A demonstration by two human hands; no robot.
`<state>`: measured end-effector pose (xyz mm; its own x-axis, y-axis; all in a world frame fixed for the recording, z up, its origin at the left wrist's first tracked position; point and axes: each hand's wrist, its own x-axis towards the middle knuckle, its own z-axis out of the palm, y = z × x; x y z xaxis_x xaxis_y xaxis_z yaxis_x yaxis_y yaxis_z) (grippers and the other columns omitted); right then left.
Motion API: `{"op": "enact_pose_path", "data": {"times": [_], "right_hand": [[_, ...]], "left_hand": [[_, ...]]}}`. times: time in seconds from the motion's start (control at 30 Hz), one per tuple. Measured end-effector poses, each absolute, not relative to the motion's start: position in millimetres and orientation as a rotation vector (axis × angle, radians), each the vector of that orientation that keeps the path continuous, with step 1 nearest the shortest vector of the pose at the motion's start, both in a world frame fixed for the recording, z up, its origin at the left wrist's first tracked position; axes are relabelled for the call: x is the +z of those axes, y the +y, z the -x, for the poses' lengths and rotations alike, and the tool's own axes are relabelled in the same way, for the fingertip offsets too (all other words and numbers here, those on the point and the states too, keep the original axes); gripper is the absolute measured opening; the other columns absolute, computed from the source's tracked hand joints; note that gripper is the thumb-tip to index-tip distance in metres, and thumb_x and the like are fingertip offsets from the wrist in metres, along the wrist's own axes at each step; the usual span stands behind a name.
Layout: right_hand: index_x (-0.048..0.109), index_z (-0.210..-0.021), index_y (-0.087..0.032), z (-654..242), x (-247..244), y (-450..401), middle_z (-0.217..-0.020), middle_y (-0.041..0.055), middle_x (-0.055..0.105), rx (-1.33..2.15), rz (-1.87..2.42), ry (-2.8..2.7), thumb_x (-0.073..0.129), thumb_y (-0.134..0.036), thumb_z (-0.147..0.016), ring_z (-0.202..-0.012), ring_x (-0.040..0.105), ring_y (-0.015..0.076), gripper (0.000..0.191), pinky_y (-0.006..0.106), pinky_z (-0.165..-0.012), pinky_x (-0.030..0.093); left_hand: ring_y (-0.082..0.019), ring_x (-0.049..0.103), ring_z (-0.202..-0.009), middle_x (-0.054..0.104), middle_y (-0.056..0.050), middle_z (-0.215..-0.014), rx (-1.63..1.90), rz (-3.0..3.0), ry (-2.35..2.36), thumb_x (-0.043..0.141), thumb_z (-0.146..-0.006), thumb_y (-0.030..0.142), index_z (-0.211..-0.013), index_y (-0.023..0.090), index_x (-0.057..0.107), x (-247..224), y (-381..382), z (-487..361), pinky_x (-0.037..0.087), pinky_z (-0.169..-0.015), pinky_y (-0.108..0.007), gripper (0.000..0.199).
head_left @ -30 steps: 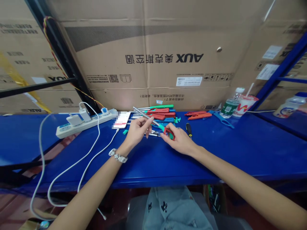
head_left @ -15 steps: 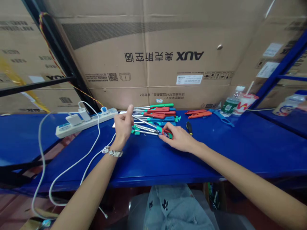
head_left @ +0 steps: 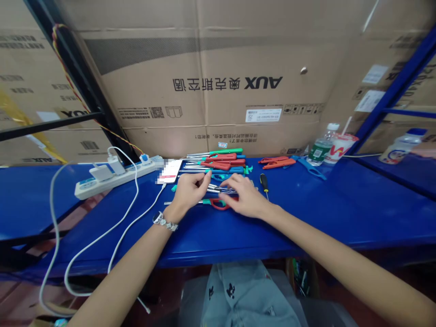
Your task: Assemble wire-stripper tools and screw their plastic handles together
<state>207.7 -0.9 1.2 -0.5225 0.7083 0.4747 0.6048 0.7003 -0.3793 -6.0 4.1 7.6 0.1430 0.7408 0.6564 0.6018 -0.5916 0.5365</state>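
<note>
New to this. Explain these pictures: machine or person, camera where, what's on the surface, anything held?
No machine: a person's bare left hand and right hand. Every picture comes from one head-worn camera, looking forward and down. On the blue table are long-necked lighters, a phone, a power strip, a screwdriver, a bottle and a cup. Both hands are at thin metal parts; I can't tell whether either grips one. A red-and-green lighter lies nearer the table's front edge, partly hidden by the right hand.

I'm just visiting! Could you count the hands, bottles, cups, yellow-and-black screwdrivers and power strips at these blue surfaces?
Left hand and right hand: 2
Green-labelled bottle and blue-capped bottle: 2
Cup: 1
Yellow-and-black screwdriver: 1
Power strip: 1
Total: 7
</note>
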Motion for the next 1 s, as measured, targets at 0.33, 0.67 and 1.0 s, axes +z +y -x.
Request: {"op": "enact_pose_path", "data": {"times": [0.33, 0.67, 1.0], "right_hand": [[0.051, -0.116, -0.023, -289, 0, -3, -0.084, 0.0054, 0.07, 0.149, 1.945, -2.018, 0.055, -0.037, -0.095, -0.078, 0.067, 0.0258, 0.026, 0.03, -0.059, 0.031], [0.05, -0.122, -0.021, -281, -1, 8, -0.097, 0.0137, 0.074, 0.027, 1.98, -2.095, 0.054, -0.035, -0.094, -0.085, 0.072, 0.0294, 0.031, 0.033, -0.067, 0.041], [0.049, -0.114, -0.023, -258, 2, 19, -0.056, -0.0079, 0.057, 0.521, 1.259, -1.717, 0.054, -0.034, -0.09, -0.052, 0.054, 0.0152, 0.026, 0.028, -0.058, 0.039]], "left_hand": [[-0.021, 0.063, -0.081, 0.068, -0.004, -0.084, 0.609, -2.924, 0.982, 0.067, -0.091, 0.051, -0.087, 0.019, 0.067, 15, 7, -48, 0.043, -0.063, -0.029, 0.033], [-0.022, 0.066, -0.086, 0.069, -0.008, -0.095, 0.499, -3.079, 0.82, 0.046, -0.108, 0.038, -0.106, 0.016, 0.069, 5, 7, -45, 0.053, -0.08, -0.036, 0.032], [-0.022, 0.06, -0.082, 0.062, -0.009, -0.088, 0.496, -3.158, 0.941, 0.034, -0.11, 0.03, -0.094, 0.014, 0.072, -3, 8, -25, 0.051, -0.077, -0.037, 0.044]]}}
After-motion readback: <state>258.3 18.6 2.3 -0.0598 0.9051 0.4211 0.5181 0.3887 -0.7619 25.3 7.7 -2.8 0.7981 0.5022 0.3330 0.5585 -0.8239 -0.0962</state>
